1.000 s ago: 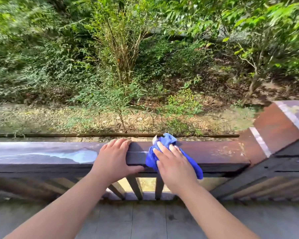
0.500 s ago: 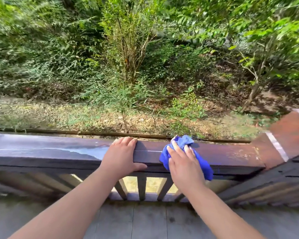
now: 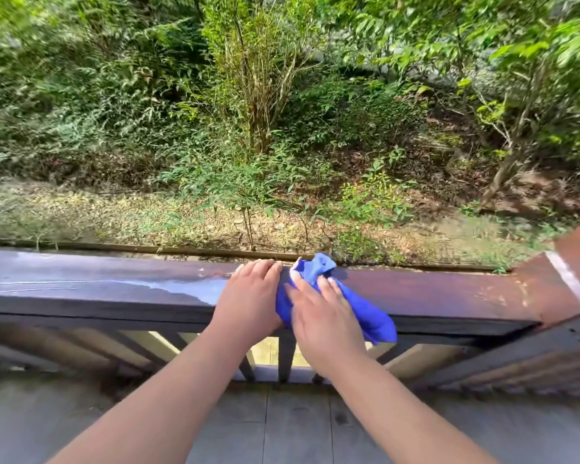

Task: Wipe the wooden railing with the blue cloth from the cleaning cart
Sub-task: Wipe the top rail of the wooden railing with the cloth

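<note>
Left hand (image 3: 248, 301) gripping railing (image 3: 449, 293), right (image 3: 325, 318) pressing cloth (image 3: 372, 318)

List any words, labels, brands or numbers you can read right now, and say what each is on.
None: no readable text anywhere in the head view.
The blue cloth under the right hand shows no tag or print.
The wooden railing bears only worn paint and a wet sheen.
The pale stripe on the post is a plain band.

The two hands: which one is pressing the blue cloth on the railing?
The right hand, its fingers spread flat over the blue cloth on the wooden railing. The left hand holds the bare wood, with no cloth under it.
</note>
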`<state>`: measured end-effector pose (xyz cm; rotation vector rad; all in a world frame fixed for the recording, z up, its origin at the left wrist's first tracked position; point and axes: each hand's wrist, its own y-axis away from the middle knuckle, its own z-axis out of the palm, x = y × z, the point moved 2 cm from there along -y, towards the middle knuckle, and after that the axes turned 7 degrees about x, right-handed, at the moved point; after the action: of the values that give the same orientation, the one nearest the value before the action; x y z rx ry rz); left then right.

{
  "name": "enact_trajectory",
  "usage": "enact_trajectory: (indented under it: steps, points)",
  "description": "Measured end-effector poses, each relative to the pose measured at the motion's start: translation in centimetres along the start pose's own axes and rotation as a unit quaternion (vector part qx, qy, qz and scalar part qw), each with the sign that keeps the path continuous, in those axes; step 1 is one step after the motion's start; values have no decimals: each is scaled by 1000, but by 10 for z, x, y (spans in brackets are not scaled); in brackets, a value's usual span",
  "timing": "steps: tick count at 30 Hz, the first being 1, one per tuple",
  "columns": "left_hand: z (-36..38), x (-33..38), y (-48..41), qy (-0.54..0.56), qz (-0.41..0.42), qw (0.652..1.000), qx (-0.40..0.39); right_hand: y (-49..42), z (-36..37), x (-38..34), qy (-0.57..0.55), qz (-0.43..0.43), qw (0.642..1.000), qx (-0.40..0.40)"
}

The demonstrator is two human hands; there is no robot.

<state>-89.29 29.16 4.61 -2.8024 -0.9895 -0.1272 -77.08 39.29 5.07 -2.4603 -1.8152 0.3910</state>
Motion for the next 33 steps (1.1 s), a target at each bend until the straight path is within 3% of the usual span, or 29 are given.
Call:
enact_trajectory:
  steps: [5,9,14,17,22,28,33]
  points:
    - [-10,-10,-3,-14,29,999,-19,-7,3,-11,-42,-25,999,-22]
    - [-22,-10,-6,-30,22,998,-51,2,-5,24,-31,28,999,-4]
    - [-40,-29,9,-32,11,999,-28,13,-10,52,-3,81,997,15]
    - [-54,-62,26,-26,-25,999,-15,10,-5,34,16,77,995,61]
    - [-71,-125,54,-50,-94,992,-61,-10,11,-27,-12,4,999,49]
    - [-74,-182,52,-66,-95,986,-117,-32,24,-96,-30,-45,998,17]
    - [-70,-212,39,-86,-60,988,-110,-40,31,-131,-28,-22,999,26]
